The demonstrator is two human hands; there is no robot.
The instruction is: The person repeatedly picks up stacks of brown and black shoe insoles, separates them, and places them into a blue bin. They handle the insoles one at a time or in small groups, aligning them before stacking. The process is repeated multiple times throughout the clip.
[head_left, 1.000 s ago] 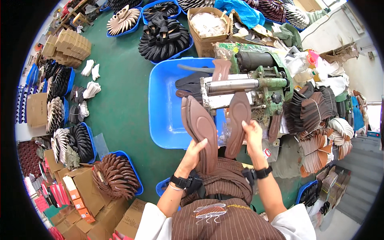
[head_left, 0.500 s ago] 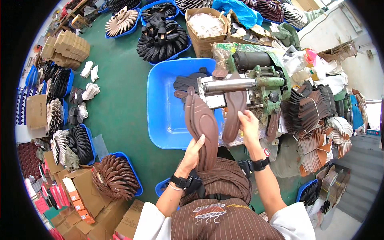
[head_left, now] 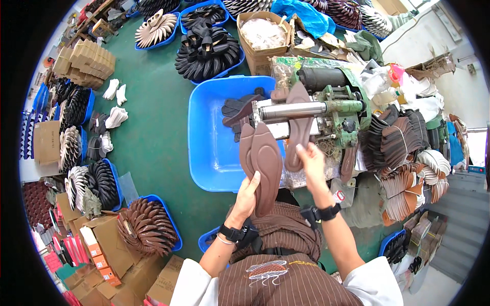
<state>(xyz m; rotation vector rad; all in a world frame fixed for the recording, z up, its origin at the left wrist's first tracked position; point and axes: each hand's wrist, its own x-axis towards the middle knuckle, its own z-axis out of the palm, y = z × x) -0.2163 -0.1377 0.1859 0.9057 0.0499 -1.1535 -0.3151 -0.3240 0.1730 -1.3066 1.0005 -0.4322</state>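
Note:
My left hand (head_left: 247, 196) is closed around a few brown shoe insoles (head_left: 266, 158), its thumb lying on the top one. They fan slightly apart with their pointed ends away from me. Another brown insole (head_left: 301, 130) passes beneath the shiny metal roller (head_left: 293, 109) of a green machine (head_left: 348, 104). Its pointed end shows beyond the roller, its rounded end on my side. My right hand (head_left: 312, 162) pinches the right edge of that rounded end.
A blue tub (head_left: 204, 137) left of the machine holds dark insoles (head_left: 240, 109). Stacked insoles (head_left: 393, 137) lie at the right. A carton (head_left: 263, 38) stands behind the machine. Blue tubs of shoe parts and cardboard boxes (head_left: 115, 239) line the green floor at the left.
The insole at the roller has slid away from me, its pointed end now showing beyond it. The insoles in my left hand have shifted and spread. My right hand has moved slightly left.

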